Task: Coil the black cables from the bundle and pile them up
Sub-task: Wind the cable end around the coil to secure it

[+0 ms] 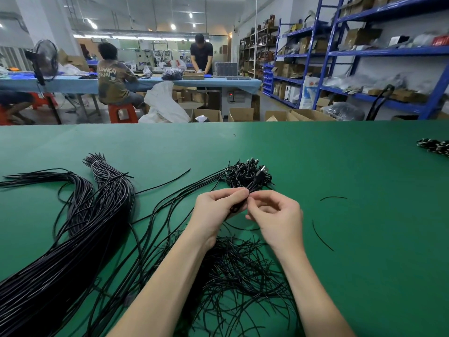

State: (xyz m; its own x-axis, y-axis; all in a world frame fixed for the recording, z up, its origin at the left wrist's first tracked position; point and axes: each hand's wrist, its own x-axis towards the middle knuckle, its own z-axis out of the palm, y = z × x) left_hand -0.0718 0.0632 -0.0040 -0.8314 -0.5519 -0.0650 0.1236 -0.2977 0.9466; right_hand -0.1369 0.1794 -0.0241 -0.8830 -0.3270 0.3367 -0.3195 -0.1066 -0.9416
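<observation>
Nearest the camera, a loose tangle of thin ties (245, 278) is lying on the green table (364, 181) between the two forearms. To the left, the thick bundle (73, 239) of long black cables is being spread from the near left edge up toward the middle, bound by a pale band near its far end; loose strands are fanning rightward from it toward the hands.

Above the ties, a coiled cable (239, 204) is being held by the left hand (215, 210), its fingers curled round the coil with the thumb laid over the top. The right hand (274, 212) is being kept just beside it, its fingers (255, 199) bent and pinching at the coil where the two hands meet; whether a tie is held there cannot be told.

Just beyond the hands, the pile (247, 175) of coiled cables is resting, with a plug end sticking up from it. To the right of the hands, open green surface is being left free as far as the right edge, broken only by two short stray ties (322, 235). A second small heap (435, 147) is being cut off by the right edge, well apart from the pile.

Past the far table edge, open cardboard boxes (240, 114) are standing on the floor, their contents mostly hidden. Further back, two people are being seen at a blue bench (218, 82), and blue shelves (340, 54) loaded with cartons are lining the right wall.
</observation>
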